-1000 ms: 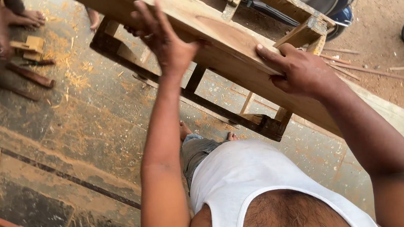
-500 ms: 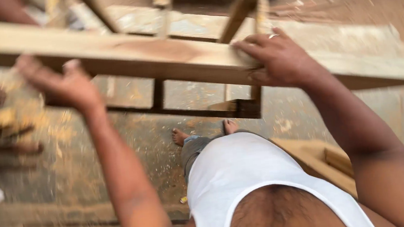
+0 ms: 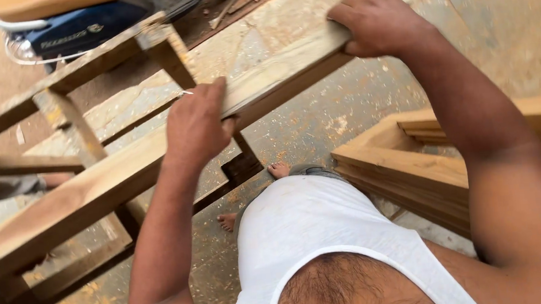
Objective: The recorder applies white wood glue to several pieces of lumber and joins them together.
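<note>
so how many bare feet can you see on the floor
2: one bare foot just under the plank, above the white vest; the other lower left, beside the left forearm. Others may be hidden.

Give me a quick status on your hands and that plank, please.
Left hand gripping the plank mid-length. Right hand clamped on its far end. Plank lies across the wooden stand. Stacked frames close by right.

Plank's (image 3: 122, 171) left end off-frame
</note>
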